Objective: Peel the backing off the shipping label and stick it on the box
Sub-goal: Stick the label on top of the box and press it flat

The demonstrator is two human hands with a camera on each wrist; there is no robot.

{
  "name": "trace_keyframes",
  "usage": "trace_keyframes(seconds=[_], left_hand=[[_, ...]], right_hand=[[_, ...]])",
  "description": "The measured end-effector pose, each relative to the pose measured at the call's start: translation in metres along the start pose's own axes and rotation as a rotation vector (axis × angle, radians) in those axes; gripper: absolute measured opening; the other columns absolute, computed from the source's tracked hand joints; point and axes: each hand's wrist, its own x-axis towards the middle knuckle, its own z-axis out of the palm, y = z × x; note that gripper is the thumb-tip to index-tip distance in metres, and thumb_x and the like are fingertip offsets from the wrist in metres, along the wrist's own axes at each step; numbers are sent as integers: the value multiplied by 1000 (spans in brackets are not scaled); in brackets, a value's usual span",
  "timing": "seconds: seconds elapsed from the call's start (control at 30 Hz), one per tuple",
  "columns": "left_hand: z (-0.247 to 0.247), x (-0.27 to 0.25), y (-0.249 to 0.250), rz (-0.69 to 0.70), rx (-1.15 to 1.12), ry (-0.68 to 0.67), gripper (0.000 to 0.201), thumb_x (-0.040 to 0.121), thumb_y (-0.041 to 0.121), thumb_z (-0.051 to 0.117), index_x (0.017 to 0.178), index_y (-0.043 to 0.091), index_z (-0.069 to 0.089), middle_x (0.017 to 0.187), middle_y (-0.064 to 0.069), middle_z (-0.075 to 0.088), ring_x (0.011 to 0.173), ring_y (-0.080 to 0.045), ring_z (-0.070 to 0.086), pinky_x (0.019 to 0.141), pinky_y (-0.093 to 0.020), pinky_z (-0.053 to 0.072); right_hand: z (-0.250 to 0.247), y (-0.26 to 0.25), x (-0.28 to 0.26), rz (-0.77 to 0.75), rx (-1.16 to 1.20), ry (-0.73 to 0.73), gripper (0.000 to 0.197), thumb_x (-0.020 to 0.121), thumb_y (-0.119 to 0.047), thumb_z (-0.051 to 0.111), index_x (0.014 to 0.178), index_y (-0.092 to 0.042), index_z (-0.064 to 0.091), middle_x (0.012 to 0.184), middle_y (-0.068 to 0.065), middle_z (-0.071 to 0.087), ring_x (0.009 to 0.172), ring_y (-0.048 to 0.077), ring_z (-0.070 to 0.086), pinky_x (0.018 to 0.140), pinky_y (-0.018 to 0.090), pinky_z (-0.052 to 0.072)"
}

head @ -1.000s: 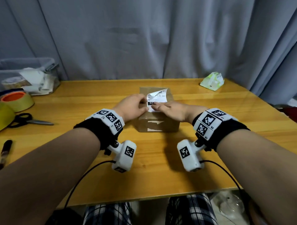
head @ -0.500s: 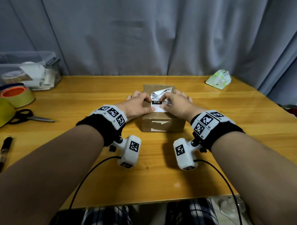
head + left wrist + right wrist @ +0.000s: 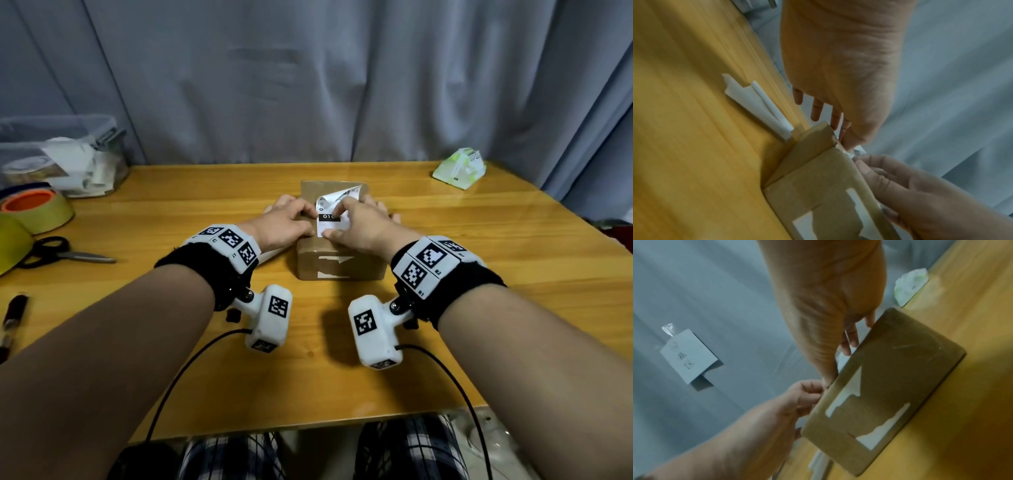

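The box (image 3: 337,246) sits in the middle of the bench (image 3: 513,274), nearer the far edge than the near one, with its long side running left to right. The label (image 3: 334,214) lies on the box's top, long axis running from the near edge toward the far edge. Its near part is down on the cardboard, while its far end curls up clear of the surface. The left hand (image 3: 286,226) is at the label's left edge, thumb and forefinger curled together and pressed on that edge; whether they pinch the paper or only hold it down cannot be told. The right hand (image 3: 363,224) covers the label's right edge, its thumb at the near corner and a curled forefinger on the middle, the other fingers spread past the box's far right side. Both hands are equally near, one at each long edge. So the unstuck part lies beyond the fingertips, toward the far edge of the box, and the smoothing stroke probably has to run that way along the label's length. A white strip (image 3: 758,104), likely the peeled backing, lies on the bench just left of the box.
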Motion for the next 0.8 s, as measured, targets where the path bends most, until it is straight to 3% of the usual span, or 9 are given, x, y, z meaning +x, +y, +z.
trace_keyframes(seconds=[0.07,0.17,0.3,0.4,0.57,0.67,0.8], left_hand=[[-2,0,0,10,40,20,25,85,29,56,109,36,53,119,6,38,127,-24,34,112,-46,25],[-5,-2,-3,42,172,74,28,88,35,55,116,31,54,130,2,43,126,-25,36,110,-44,27],[-9,1,-10,83,156,83,41,91,37,52,129,20,49,140,-5,45,129,-24,41,110,-40,32],[-13,7,-9,81,113,27,51,95,32,49,141,14,38,148,-7,41,135,-22,39,112,-30,29],[-19,27,1,35,266,-75,59,99,32,37,149,8,17,159,-8,16,146,-19,16,115,-23,12],[-19,38,0,41,284,-93,59,100,29,32,149,7,9,160,-8,4,148,-18,8,116,-23,7],[-14,46,-9,47,256,-91,56,101,31,29,150,11,11,160,-3,3,147,-15,7,116,-22,6]], right_hand=[[0,-3,1,-50,-99,-16,47,85,-54,51,127,-32,49,138,5,41,132,26,34,103,45,25],[-2,-1,-1,-171,-55,-128,47,95,-44,39,135,-20,47,147,7,41,135,27,38,110,39,28],[-4,1,-4,-225,-123,-274,58,99,-47,21,149,-18,18,161,2,7,148,20,7,121,41,6],[-4,-7,3,-222,-217,-328,62,98,-50,14,151,-19,7,161,-1,-3,149,18,-1,121,45,1],[-12,-13,22,-171,-143,-425,57,99,-45,16,151,-20,9,161,-2,-3,149,17,-2,120,40,-2],[-18,-14,36,-119,-65,-461,54,100,-39,18,150,-18,16,161,2,9,148,20,8,120,35,3],[-20,-14,48,-87,-34,-489,55,100,-43,19,150,-19,15,160,1,12,148,19,9,121,34,3]])
